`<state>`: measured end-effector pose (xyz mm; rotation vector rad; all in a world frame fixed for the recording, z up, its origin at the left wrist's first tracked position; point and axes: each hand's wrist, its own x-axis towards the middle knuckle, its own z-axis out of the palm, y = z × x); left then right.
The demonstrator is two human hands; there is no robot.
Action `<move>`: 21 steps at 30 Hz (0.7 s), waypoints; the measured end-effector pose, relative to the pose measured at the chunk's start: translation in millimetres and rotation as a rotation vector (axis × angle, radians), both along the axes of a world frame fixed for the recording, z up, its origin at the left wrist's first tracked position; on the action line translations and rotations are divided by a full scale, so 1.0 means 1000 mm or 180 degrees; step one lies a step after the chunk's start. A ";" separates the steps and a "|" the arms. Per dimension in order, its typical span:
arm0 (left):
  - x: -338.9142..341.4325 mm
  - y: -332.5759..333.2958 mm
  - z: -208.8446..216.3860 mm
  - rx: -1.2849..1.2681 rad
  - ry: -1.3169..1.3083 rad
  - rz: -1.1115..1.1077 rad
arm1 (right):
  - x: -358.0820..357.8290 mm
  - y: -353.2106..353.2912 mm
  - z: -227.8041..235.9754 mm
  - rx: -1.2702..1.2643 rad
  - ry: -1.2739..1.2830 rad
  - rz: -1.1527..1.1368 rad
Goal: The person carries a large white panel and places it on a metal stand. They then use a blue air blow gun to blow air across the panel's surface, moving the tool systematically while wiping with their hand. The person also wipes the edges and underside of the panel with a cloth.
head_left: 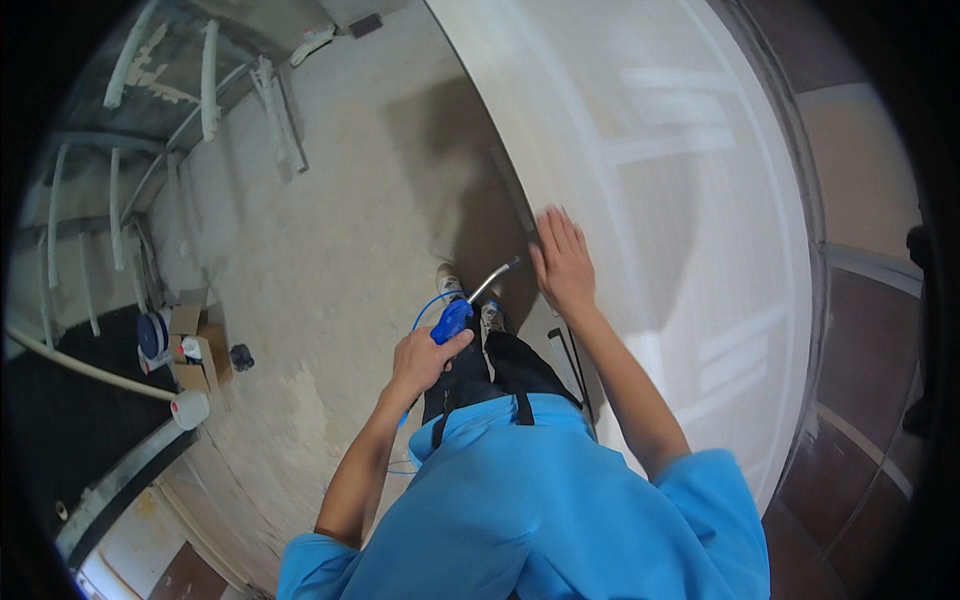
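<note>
Seen from above, looking down past a bright blue short-sleeved shirt. Left hand, arm bent at the elbow, fist wrapped around the blue plastic grip of an air blow gun; bent silver metal nozzle aimed up toward the lower edge of a large white paneled door. Thin blue hose looping from the gun down beside the legs. Right hand, arm nearly straight, fingers spread, palm laid flat on the smooth door face near its lower left edge, just beside the nozzle tip. Two raised rectangular panel outlines visible on the door. Underfoot, rough, dusty grey concrete floor. Well apart, at the floor's left edge: one open brown cardboard box, one blue-and-white round tub, one small dark object.
</note>
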<state>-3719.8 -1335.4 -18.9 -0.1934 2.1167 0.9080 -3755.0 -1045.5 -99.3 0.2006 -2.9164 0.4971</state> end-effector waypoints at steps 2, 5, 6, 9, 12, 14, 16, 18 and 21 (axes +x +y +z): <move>-0.008 -0.007 -0.001 0.0041 -0.0027 -0.0027 | 0.031 0.007 0.008 0.0168 -0.0603 -0.0201; -0.017 -0.016 -0.006 0.0118 0.0029 -0.0062 | 0.042 0.011 0.012 0.0318 -0.0740 -0.0247; -0.021 -0.019 -0.010 0.0193 0.0093 -0.0047 | 0.034 0.011 0.010 0.0252 -0.0416 -0.0130; -0.034 -0.021 -0.025 0.0589 0.0394 0.0329 | -0.016 0.004 -0.002 0.0197 -0.0226 0.0011; -0.049 -0.026 -0.040 0.0893 0.0398 0.0651 | -0.048 -0.004 -0.005 0.0061 -0.0131 -0.0012; -0.056 -0.038 -0.046 0.1032 0.0372 0.0836 | -0.043 -0.007 0.001 0.0050 -0.0223 -0.0085; -0.062 -0.055 -0.047 0.1285 0.0475 0.1016 | -0.029 -0.008 0.009 0.0174 -0.0430 -0.0194; -0.067 -0.069 -0.044 0.1127 0.0415 0.1001 | -0.024 -0.009 0.014 0.0328 -0.0515 -0.0202; -0.080 -0.075 -0.040 0.0830 0.0304 0.0648 | -0.055 -0.013 0.008 0.0360 -0.0408 -0.0165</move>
